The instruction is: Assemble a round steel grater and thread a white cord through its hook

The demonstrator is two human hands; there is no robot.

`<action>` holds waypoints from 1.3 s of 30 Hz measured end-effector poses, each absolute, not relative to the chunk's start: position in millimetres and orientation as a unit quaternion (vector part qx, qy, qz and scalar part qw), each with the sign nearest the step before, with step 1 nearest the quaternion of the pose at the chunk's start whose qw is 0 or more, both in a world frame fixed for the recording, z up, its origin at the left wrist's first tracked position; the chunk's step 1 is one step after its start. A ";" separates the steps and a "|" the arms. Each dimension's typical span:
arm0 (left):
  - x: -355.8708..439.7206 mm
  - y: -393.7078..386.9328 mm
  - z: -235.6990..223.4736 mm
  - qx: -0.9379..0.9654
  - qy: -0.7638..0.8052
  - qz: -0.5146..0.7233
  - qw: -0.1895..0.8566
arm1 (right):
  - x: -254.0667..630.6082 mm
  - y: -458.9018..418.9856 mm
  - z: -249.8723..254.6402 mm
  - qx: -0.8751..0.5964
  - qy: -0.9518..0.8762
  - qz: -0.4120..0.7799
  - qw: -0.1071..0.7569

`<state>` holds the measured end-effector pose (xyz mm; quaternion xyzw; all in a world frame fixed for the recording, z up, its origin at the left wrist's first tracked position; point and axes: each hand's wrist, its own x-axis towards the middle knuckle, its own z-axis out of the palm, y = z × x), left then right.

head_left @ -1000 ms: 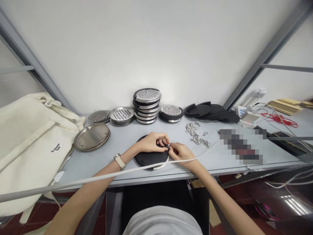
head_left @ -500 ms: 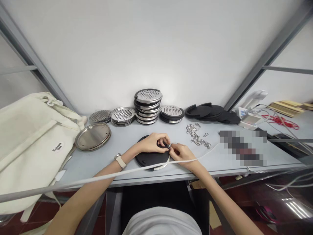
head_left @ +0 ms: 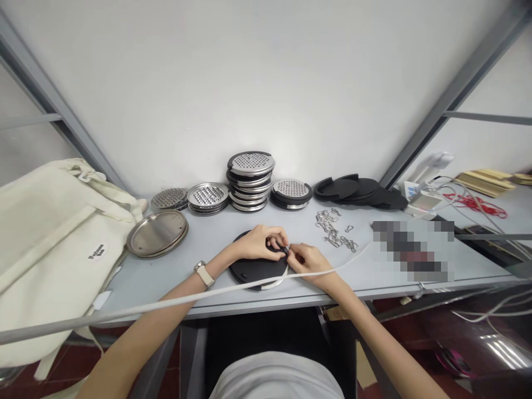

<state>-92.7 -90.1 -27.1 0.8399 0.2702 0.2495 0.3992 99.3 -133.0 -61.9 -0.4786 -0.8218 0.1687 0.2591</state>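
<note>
A black round disc-shaped holder [head_left: 260, 270] with a silver metal edge lies on the table in front of me. Over its far right side, my left hand [head_left: 264, 242] is closed, thumb and forefinger pinching at a small shiny metal clip [head_left: 286, 250]. From the right, my right hand [head_left: 310, 261] pinches the same piece, fingertips nearly meeting the left ones. Fingers partly hide the clip, and whether it passes through the holder cannot be made out. A loose pile of metal clips [head_left: 328, 226] lies to the right.
Along the wall stand a tall stack of grater discs in black holders [head_left: 251, 164], a shorter stack [head_left: 291, 189], bare grater discs [head_left: 208, 195] and black holders [head_left: 353, 188]. Plain metal lids [head_left: 157, 233] and a cream bag [head_left: 54, 233] are left. A white cable [head_left: 233, 288] crosses before me.
Both hands stay at the same spot on the disc, with only slight fingertip movement around the clip. The view has shifted very slightly.
</note>
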 end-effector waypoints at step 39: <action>-91.3 -91.7 -22.8 0.849 0.302 0.262 0.345 | 97.4 -132.9 -59.7 -0.477 -0.813 0.188 0.276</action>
